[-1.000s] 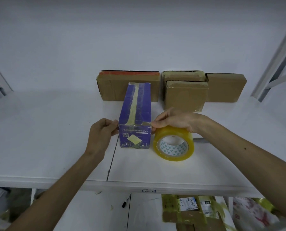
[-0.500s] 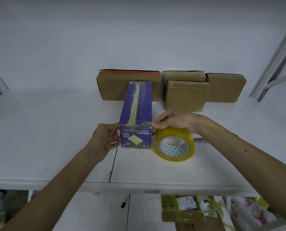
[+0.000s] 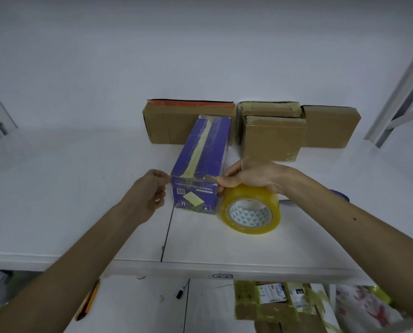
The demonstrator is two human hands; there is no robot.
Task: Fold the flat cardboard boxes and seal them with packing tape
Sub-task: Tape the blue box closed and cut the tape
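Note:
A long blue box (image 3: 201, 155) lies end-on toward me on the white table (image 3: 56, 193), with a yellowish tape strip along its top. My left hand (image 3: 150, 197) pinches something thin, likely the tape end, at the box's near left top corner. My right hand (image 3: 248, 180) grips the top of a yellow roll of packing tape (image 3: 251, 210) standing on edge at the box's right, its fingertips pinching at the box's near right top corner.
Brown sealed cardboard boxes stand along the wall: a wide one (image 3: 167, 123) behind the blue box, stacked ones (image 3: 272, 138) and a flat one (image 3: 330, 127) to the right. Parcels (image 3: 280, 306) and a marker (image 3: 181, 293) lie below the table's front edge.
My left hand dipped lower beside the box's near end, then came back up to the near left top corner. My right hand and the roll have stayed in place.

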